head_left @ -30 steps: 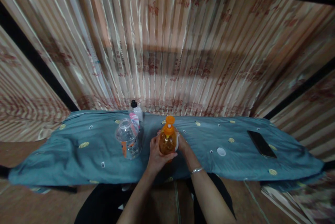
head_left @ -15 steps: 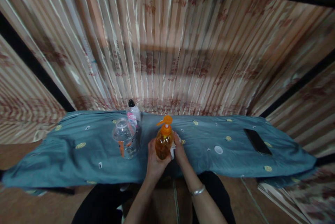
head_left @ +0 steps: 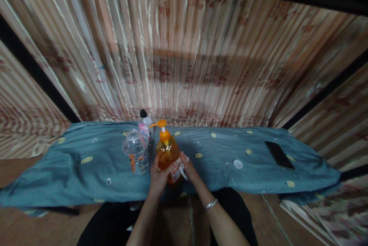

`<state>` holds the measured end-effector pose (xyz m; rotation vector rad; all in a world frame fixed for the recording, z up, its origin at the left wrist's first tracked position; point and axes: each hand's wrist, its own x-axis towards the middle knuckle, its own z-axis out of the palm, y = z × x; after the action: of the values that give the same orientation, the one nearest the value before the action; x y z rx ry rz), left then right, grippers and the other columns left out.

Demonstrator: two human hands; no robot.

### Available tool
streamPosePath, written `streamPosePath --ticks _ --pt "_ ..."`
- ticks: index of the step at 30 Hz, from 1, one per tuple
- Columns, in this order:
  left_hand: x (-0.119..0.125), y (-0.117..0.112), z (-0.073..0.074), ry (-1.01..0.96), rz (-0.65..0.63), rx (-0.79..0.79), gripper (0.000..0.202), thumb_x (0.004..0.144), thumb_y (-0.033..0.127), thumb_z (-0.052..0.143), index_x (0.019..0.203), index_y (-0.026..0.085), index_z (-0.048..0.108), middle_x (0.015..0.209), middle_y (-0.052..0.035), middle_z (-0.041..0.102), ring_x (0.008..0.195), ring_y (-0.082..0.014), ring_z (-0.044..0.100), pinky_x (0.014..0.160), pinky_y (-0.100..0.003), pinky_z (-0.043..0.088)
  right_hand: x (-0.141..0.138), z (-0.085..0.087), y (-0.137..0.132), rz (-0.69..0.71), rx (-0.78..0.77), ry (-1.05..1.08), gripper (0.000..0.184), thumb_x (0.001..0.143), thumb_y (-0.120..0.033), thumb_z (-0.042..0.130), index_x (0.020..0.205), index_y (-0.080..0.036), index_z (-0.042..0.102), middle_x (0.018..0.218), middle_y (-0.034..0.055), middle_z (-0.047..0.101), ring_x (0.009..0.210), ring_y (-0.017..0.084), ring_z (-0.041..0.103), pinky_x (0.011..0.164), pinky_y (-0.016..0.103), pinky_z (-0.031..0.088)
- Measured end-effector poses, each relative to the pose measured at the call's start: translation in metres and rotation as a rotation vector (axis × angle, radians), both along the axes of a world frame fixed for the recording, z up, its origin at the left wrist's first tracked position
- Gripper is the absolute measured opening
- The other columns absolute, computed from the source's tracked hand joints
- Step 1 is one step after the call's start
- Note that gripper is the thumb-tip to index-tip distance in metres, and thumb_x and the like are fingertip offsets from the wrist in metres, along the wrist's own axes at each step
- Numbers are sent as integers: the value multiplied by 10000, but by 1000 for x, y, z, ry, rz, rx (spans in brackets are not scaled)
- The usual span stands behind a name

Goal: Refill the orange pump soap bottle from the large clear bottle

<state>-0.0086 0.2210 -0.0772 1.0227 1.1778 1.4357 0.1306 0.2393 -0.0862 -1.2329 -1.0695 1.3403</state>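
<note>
An amber pump bottle (head_left: pixel 168 152) with an orange pump head is tilted to the left above the front of the bed-like surface. My left hand (head_left: pixel 158 179) is closed around its left side. On the other side, my right hand (head_left: pixel 189 167) pinches a crumpled white tissue or cloth (head_left: pixel 183 171) against the bottle, by its label. Left of the bottle stands a clear plastic container (head_left: pixel 136 154) with orange markings. Behind that is a white and pink bottle (head_left: pixel 144 125) with a black cap, partly covered by the container.
A dark phone (head_left: pixel 278 154) lies on the right part of the blue patterned sheet (head_left: pixel 218 154). Striped curtains (head_left: pixel 184 66) hang behind, with dark posts (head_left: pixel 313 96) at both sides. The surface's front edge is just above my knees.
Both hands have shifted left with the pump bottle. It has gone from nearly upright to tilted left, its label now showing, and the pump is nearer the white and pink bottle.
</note>
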Motion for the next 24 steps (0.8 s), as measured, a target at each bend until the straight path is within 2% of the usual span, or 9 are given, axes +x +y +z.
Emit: streamPosePath --ticks 2,4,7,10,14,16,20,22,24 --pt "-6 -3 8 1 3 3 412 1013 441 761 1336 192 701 1315 -106 736 1112 -252 744 960 -491 647 6 -4 2 -25 4 -101 824 767 -1046 551 770 -247 753 750 75 801 848 319 802 847 422 645" --pt "-10 -7 17 8 17 14 386 1014 440 760 1302 187 714 1278 -98 750 1092 -246 751 960 -489 647 12 -7 8 -81 61 -190 822 821 -1018 510 825 -240 775 795 92 815 878 332 806 846 433 651" --pt "-14 -14 36 17 52 46 395 956 450 825 1231 182 734 1210 -89 788 1058 -245 776 985 -503 644 18 -11 17 -186 119 -262 773 867 -911 568 1108 -212 795 996 118 848 1067 360 796 989 487 639" --pt "-16 -20 60 17 96 100 676 657 486 1018 1207 215 734 1182 -80 834 1067 -286 807 1020 -494 644 20 -15 20 -214 160 -405 703 890 -659 711 1385 -160 714 1256 179 820 1252 397 756 1135 564 585" --pt "-18 -19 81 50 125 163 727 591 533 1029 1181 224 739 1168 -84 844 1063 -306 814 1029 -492 636 31 -13 12 -89 303 -758 855 818 -376 817 1595 -119 569 1657 259 585 1591 437 521 1320 638 419" --pt "-16 -14 83 73 106 198 717 645 518 1020 1227 217 731 1188 -84 832 1068 -293 804 1028 -499 632 44 -5 3 -41 322 -774 977 798 -318 831 1685 -143 461 1754 249 472 1672 426 407 1365 663 327" --pt "4 2 67 130 13 255 453 960 458 819 1311 193 709 1275 -99 760 1092 -254 756 975 -501 641 66 19 -22 71 285 -617 1266 734 -355 940 1785 -227 245 1852 198 309 1724 358 318 1400 588 283" --pt "22 10 56 154 -49 271 408 1012 456 756 1329 203 704 1324 -107 732 1114 -251 737 965 -490 641 69 30 -32 44 304 -558 1422 654 -427 1019 1794 -242 190 1862 193 280 1735 364 287 1399 575 293" --pt "46 17 45 165 -120 293 470 1011 465 755 1393 201 677 1359 -116 716 1151 -271 731 973 -513 641 68 35 -36 -33 341 -535 1420 660 -471 1017 1789 -251 184 1830 185 361 1702 372 364 1376 561 356"
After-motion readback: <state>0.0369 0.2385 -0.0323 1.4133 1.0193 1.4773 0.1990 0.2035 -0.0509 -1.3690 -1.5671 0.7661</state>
